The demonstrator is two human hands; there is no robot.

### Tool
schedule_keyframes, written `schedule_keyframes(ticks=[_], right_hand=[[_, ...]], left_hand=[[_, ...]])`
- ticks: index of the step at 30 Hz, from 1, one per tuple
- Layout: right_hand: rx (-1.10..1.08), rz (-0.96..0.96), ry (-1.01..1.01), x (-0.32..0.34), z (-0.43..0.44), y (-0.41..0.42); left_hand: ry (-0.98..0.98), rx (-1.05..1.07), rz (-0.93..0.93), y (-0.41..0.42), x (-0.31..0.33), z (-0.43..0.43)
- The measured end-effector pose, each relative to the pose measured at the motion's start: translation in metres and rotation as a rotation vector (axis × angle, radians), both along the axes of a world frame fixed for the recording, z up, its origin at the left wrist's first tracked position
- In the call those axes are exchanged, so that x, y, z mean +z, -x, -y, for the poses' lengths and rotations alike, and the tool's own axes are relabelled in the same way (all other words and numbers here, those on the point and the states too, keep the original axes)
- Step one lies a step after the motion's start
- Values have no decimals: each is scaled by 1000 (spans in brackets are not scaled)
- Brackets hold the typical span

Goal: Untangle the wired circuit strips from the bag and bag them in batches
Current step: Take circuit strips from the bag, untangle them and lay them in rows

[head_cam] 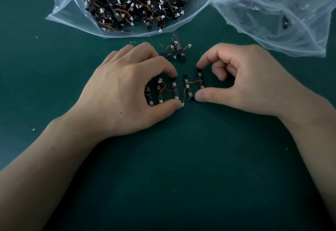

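l hand (127, 87) is pinching a row of 3 circuit strips (175, 90) btwn thumb & index on the green desk (181, 167). r hand (243, 81) is pinching 2 wired strips (190, 94) likewise, just beside. small tangle (175, 50) is lying above the hands. big bag (72, 12) w/ the strip pile is sitting top centre, 2nd bag (263, 21) top right.

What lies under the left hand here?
Three wired circuit strips lie side by side between thumb and fingers of the left hand; anything beneath its palm is hidden.
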State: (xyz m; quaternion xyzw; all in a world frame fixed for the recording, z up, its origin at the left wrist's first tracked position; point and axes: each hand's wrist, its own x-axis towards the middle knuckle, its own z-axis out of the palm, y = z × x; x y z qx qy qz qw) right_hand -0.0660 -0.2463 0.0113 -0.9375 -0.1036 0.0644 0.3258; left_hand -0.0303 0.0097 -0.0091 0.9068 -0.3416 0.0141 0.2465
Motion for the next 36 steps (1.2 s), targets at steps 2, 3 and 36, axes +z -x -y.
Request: schedule_keyframes(ticks=[2, 3, 36], right_hand=[[6, -3, 10, 0, 0, 0], [8, -3, 12, 0, 0, 0], [56, 51, 44, -4, 4, 0]], left_hand=[[1, 1, -1, 0, 0, 0], [1, 0, 0, 0, 0, 0], [2, -20, -127, -2, 10, -1]])
